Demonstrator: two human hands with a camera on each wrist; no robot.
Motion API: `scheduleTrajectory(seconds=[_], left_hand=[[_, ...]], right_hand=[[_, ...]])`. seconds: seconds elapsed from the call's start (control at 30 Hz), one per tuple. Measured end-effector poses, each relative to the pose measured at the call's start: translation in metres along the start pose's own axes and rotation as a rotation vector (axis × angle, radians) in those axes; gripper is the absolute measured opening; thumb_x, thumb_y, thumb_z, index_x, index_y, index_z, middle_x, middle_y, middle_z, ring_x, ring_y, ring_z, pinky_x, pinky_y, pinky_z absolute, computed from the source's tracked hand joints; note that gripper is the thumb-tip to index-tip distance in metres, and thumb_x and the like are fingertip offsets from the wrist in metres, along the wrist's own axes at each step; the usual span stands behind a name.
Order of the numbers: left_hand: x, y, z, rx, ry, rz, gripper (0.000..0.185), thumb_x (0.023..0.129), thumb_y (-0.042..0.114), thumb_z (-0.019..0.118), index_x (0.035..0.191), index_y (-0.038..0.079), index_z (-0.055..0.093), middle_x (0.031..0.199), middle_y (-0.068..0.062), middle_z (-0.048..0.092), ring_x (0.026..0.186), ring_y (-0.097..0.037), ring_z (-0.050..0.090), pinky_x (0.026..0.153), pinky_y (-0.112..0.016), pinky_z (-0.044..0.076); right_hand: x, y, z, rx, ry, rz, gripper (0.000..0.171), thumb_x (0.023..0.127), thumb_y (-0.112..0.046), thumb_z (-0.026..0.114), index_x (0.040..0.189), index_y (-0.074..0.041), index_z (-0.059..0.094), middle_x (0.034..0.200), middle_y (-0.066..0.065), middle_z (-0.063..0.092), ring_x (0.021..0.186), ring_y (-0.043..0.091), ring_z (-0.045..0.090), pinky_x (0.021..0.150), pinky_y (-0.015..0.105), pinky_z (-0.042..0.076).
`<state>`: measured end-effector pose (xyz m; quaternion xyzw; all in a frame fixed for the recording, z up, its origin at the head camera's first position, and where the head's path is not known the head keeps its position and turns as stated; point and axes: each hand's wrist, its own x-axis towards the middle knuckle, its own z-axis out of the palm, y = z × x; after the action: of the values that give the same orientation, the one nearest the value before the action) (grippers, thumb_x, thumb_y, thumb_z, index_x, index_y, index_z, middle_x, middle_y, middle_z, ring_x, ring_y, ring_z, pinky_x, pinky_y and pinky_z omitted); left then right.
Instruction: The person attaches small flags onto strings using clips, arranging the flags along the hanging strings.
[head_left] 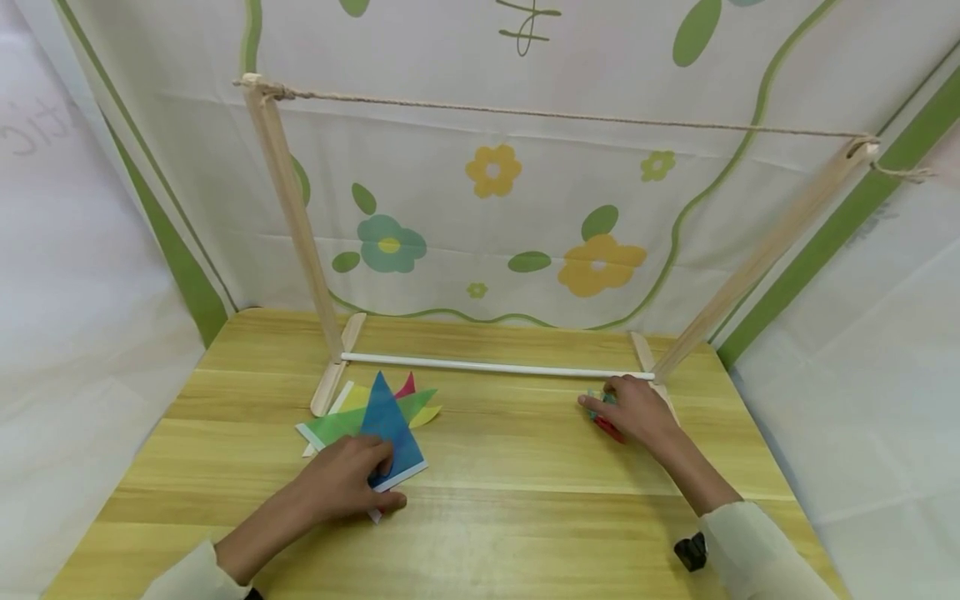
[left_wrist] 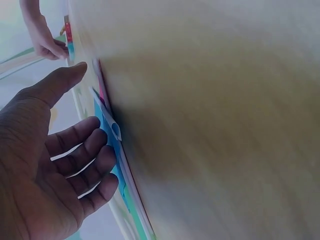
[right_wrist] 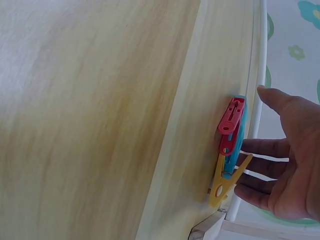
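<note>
My left hand point(head_left: 341, 479) is over a blue triangular paper flag point(head_left: 392, 433) with a white edge. Its fingertips rest at the flag, and the thumb stands apart in the left wrist view. Under the blue flag lie a green flag point(head_left: 330, 429), a yellow one point(head_left: 354, 397) and a pink one point(head_left: 407, 386), fanned out and partly covered. On the right, my right hand point(head_left: 641, 410) reaches beside a small heap of clothespins: red point(right_wrist: 231, 117), teal point(right_wrist: 240, 137) and yellow point(right_wrist: 221, 184). Thumb and fingers are spread, with nothing pinched between them.
Behind the hands stands a frame with a left wooden post point(head_left: 292, 217), a right wooden post point(head_left: 765, 258), a white bottom rod point(head_left: 495, 367) and a twine string point(head_left: 570, 117) across the top. A black object point(head_left: 691, 552) is by the right sleeve. Flowered cloth hangs around the wooden table point(head_left: 525, 517).
</note>
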<state>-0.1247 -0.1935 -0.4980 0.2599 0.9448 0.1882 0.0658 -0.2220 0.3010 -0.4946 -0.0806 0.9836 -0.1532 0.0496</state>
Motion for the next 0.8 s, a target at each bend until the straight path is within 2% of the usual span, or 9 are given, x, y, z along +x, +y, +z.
scheduleTrajectory(seconds=[0.17, 0.33, 0.6, 0.8], left_hand=[[-0.002, -0.001, 0.0, -0.022, -0.009, 0.029, 0.047, 0.087, 0.055, 0.095, 0.082, 0.027, 0.058, 0.075, 0.015, 0.046, 0.07, -0.001, 0.041, 0.065, -0.022, 0.035], [-0.002, -0.002, -0.002, -0.04, -0.004, 0.07, 0.04, 0.092, 0.047, 0.094, 0.083, 0.026, 0.061, 0.074, 0.015, 0.049, 0.07, 0.0, 0.041, 0.066, -0.022, 0.034], [-0.003, -0.002, -0.004, -0.088, -0.027, 0.083, 0.029, 0.099, 0.037, 0.09, 0.089, 0.023, 0.066, 0.079, 0.013, 0.055, 0.073, 0.0, 0.044, 0.064, -0.02, 0.038], [-0.003, -0.003, -0.007, -0.107, -0.057, 0.077, 0.025, 0.097, 0.036, 0.092, 0.098, 0.021, 0.073, 0.09, 0.012, 0.063, 0.078, -0.001, 0.047, 0.068, -0.022, 0.045]], right_hand=[[0.002, 0.0, 0.0, 0.011, 0.006, 0.012, 0.071, 0.107, -0.063, 0.072, 0.123, 0.006, 0.078, 0.123, 0.026, 0.08, 0.105, 0.041, 0.079, 0.087, 0.059, 0.068], [0.002, -0.002, 0.001, 0.015, 0.02, -0.015, 0.063, 0.105, -0.054, 0.078, 0.117, 0.007, 0.08, 0.116, 0.025, 0.081, 0.099, 0.04, 0.08, 0.081, 0.056, 0.069], [0.006, -0.006, 0.005, 0.03, 0.054, -0.051, 0.05, 0.104, -0.041, 0.083, 0.116, 0.007, 0.082, 0.114, 0.025, 0.08, 0.103, 0.042, 0.078, 0.087, 0.059, 0.067], [0.008, -0.011, 0.006, 0.011, 0.052, -0.049, 0.047, 0.104, -0.041, 0.083, 0.118, 0.004, 0.082, 0.114, 0.023, 0.08, 0.103, 0.041, 0.077, 0.088, 0.06, 0.066]])
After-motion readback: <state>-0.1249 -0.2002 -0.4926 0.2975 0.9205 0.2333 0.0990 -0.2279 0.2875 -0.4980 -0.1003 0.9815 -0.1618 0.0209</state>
